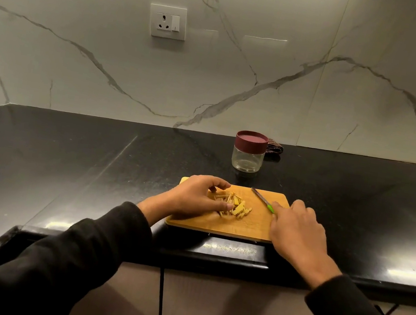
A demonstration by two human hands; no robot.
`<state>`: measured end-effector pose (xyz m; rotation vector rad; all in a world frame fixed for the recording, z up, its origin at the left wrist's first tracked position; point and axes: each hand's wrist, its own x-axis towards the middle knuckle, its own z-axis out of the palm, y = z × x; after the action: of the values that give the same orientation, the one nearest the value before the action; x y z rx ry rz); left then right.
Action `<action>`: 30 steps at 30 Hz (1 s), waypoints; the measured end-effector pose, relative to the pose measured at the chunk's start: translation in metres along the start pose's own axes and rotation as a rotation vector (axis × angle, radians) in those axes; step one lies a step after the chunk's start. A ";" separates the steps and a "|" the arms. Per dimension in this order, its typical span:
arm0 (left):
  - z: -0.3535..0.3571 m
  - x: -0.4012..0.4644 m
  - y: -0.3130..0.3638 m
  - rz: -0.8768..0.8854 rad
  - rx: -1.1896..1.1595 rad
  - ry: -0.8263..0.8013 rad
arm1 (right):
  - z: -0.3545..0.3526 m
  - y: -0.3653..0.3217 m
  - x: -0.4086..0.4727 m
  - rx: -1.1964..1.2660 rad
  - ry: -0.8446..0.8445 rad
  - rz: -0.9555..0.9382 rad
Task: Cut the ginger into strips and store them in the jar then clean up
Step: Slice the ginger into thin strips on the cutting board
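We see the pale yellow, fibrous ginger strips [232,205] lying in a loose heap on the left half of the smooth rectangular wooden cutting board [253,227], most with their long axes pointing away from us. The left hand [195,199] is cupped over the heap's left side, fingers curled round some strips, thumb touching them. It is clearly the nearer hand, so gathering looks like its job. The right hand [296,226] rests at the board's right edge, fingers relaxed; its fingertips touch the green-handled, thin-bladed knife [263,199], which lies diagonally on the board. We cannot tell whether it grips the handle. The clear glass jar with a maroon plastic lid [249,150] stands closed beyond the board on the glossy black stone counter [91,166], a dark patterned cloth [275,149] just behind it.
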<state>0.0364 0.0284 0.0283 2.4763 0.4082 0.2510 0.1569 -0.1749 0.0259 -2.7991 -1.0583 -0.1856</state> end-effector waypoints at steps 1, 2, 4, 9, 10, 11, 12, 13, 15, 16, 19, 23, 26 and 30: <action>-0.002 0.000 0.001 -0.001 0.038 -0.020 | -0.003 0.000 0.001 -0.018 -0.010 0.001; -0.004 0.000 0.001 -0.002 0.072 -0.042 | -0.006 0.000 0.001 -0.037 -0.001 -0.010; -0.009 -0.001 0.001 -0.005 0.116 -0.086 | -0.012 0.000 0.005 -0.025 0.048 -0.073; -0.019 0.000 0.001 -0.027 0.183 -0.141 | -0.025 -0.018 0.020 0.301 -0.221 -0.248; -0.020 0.001 0.002 -0.035 0.194 -0.154 | -0.026 -0.023 0.023 0.289 -0.296 -0.267; -0.020 0.003 0.004 -0.042 0.199 -0.166 | -0.027 -0.028 0.027 0.263 -0.351 -0.281; -0.020 0.005 0.007 -0.049 0.201 -0.177 | -0.028 -0.033 0.031 0.243 -0.390 -0.290; -0.020 0.007 0.010 -0.051 0.200 -0.187 | -0.028 -0.038 0.036 0.236 -0.422 -0.296; -0.019 0.012 0.016 -0.048 0.202 -0.196 | -0.029 -0.045 0.049 0.266 -0.473 -0.301; -0.018 0.015 0.020 -0.045 0.210 -0.194 | -0.030 -0.048 0.054 0.296 -0.497 -0.298; -0.017 0.021 0.026 -0.052 0.224 -0.154 | -0.031 -0.055 0.066 0.334 -0.539 -0.316; -0.009 0.021 0.023 -0.140 0.076 -0.013 | -0.030 -0.056 0.070 0.392 -0.504 -0.351; -0.002 0.016 0.018 -0.215 -0.121 0.076 | -0.029 -0.051 0.069 0.464 -0.474 -0.364; -0.010 0.011 0.014 -0.236 -0.191 0.083 | -0.036 -0.038 0.068 0.480 -0.470 -0.349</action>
<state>0.0468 0.0266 0.0460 2.2134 0.6733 0.2815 0.1797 -0.1089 0.0761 -2.2513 -1.4494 0.6354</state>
